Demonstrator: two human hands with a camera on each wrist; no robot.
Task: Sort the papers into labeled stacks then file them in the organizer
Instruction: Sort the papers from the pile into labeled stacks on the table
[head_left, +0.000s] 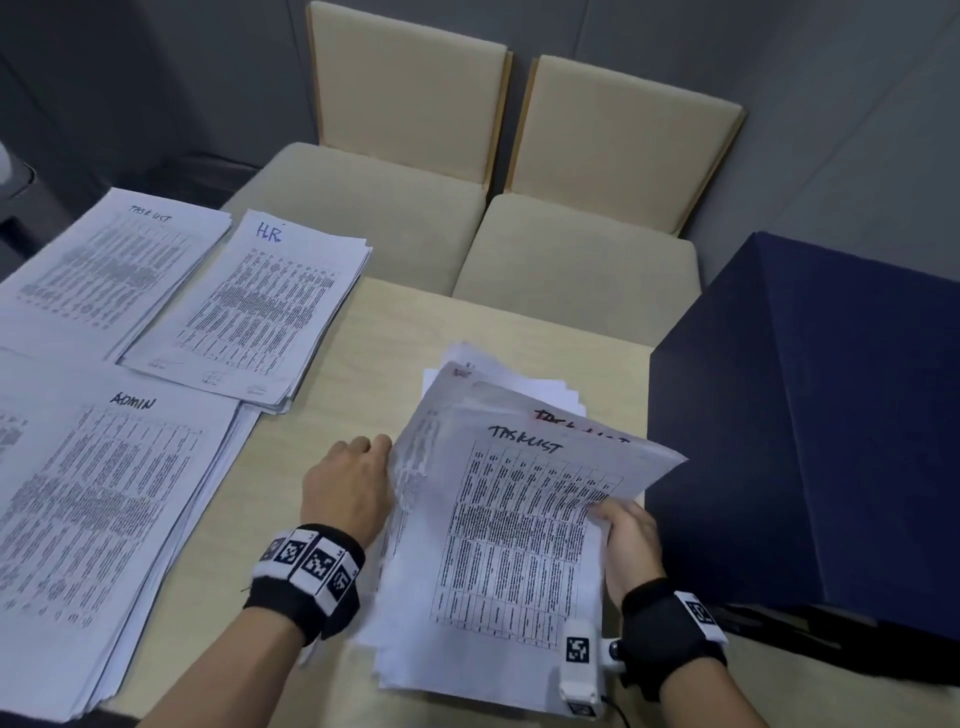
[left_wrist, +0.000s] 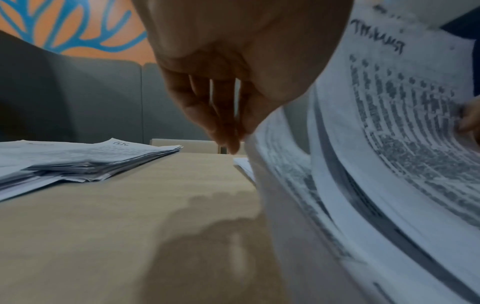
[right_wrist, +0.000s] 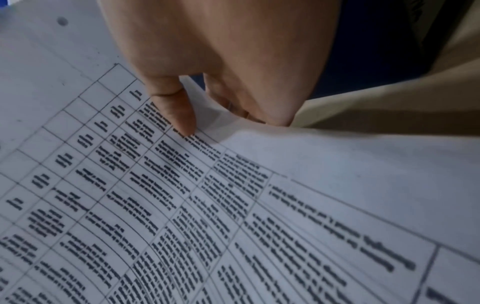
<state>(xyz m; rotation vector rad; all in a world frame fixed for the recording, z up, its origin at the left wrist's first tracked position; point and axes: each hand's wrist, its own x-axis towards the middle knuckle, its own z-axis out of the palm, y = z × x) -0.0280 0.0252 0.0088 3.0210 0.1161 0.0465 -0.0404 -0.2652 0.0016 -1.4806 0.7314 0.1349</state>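
Three labelled stacks lie on the left of the table: TASKLIST stack (head_left: 104, 265) at the far corner, HR stack (head_left: 260, 306) (left_wrist: 103, 156) beside it, ADMIN stack (head_left: 93, 509) nearest me. In front of me is a loose pile of papers (head_left: 467, 649). Its top sheet (head_left: 519, 509) (left_wrist: 389, 123) (right_wrist: 182, 205), handwritten TASKLIST, is raised at its right side. My right hand (head_left: 605, 514) (right_wrist: 207, 121) pinches that edge, thumb on top and fingers beneath. My left hand (head_left: 382, 447) (left_wrist: 223, 127) hangs at the pile's curled left edge, fingers fairly straight and touching it.
A large dark blue box (head_left: 805, 441) stands on the table's right side, close to my right hand. Two beige chairs (head_left: 467, 218) sit beyond the far edge. Bare wood table top (head_left: 363, 364) shows between the HR stack and the pile.
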